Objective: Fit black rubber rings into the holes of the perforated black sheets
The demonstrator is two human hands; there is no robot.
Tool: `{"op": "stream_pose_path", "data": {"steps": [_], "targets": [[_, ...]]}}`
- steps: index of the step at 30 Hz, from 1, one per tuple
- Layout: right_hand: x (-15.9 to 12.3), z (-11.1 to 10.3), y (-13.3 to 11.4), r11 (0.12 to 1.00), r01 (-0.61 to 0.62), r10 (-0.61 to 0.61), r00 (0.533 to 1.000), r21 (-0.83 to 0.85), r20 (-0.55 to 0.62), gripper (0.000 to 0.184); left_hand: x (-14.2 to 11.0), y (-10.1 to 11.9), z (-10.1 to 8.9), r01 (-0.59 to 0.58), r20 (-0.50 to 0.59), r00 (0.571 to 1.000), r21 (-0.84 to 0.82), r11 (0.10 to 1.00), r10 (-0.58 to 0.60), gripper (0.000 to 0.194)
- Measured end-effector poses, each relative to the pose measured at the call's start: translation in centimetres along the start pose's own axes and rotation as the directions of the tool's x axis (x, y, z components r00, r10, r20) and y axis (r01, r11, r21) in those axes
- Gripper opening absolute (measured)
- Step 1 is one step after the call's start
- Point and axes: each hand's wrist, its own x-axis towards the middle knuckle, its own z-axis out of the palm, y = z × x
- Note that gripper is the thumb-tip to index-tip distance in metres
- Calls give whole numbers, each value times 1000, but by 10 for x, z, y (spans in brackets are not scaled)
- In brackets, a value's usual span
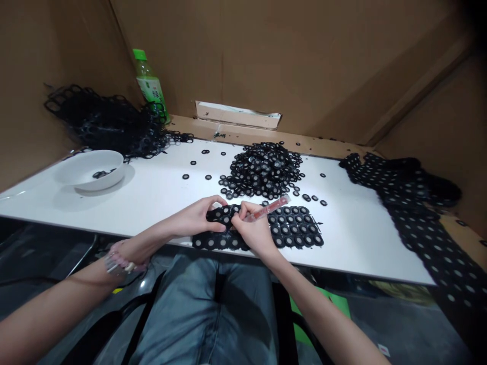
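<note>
A black sheet of joined round parts with pale centres (294, 227) lies at the near edge of the white table (160, 190). My left hand (196, 217) pinches the sheet's raised left end, fingers closed on it. My right hand (254, 230) is closed round a thin red and clear pen-like tool (271, 207), whose near tip meets the sheet beside my left fingers. Just beyond the sheet sits a heap of loose black rings (262, 170).
A white bowl (89, 170) with a few black parts stands at the left. Behind it lies a tangle of black emptied webbing (108, 121) and a green-capped bottle (150, 83). More black sheets (414, 203) drape over the right edge. Cardboard walls enclose the table.
</note>
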Motion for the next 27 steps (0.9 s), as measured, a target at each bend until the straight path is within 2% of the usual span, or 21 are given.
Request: {"op": "stream_pose_path", "data": {"steps": [7, 10, 12, 14, 16, 18, 20, 22, 24, 27], "targets": [[-2, 4, -2, 993, 87, -82, 994, -74, 74, 26, 0, -4, 3, 36, -27, 999, -171, 985, -41, 47], [5, 1, 4, 997, -13, 12, 1000, 75, 17, 25, 3, -1, 0, 98, -15, 994, -301, 948, -108, 51], [11, -2, 9, 959, -114, 130, 990, 261, -47, 24, 3, 2, -4, 181, 32, 981, -509, 842, -192, 52], [14, -2, 12, 903, -158, 215, 971, 399, -101, 25, -1, 3, -8, 238, 113, 967, -710, 662, -226, 51], [13, -2, 11, 893, -142, 220, 966, 426, -138, 26, -11, 3, -9, 245, 167, 967, -821, 516, -194, 53], [10, 0, 8, 923, -104, 163, 978, 371, -131, 26, -26, 1, -4, 228, 170, 972, -860, 457, -166, 58], [7, 1, 4, 960, -63, 96, 990, 274, -107, 26, -42, -1, 5, 221, 162, 973, -855, 469, -164, 56], [4, 1, 1, 983, -33, 49, 995, 178, -84, 26, -52, -3, 16, 226, 153, 972, -809, 542, -177, 46], [3, 1, -2, 994, -8, 16, 997, 109, -78, 26, -55, -3, 24, 213, 113, 975, -710, 672, -189, 38], [1, 2, -5, 999, 23, -21, 998, 30, -67, 27, -47, -2, 30, 138, -1, 988, -462, 876, -155, 39]]}}
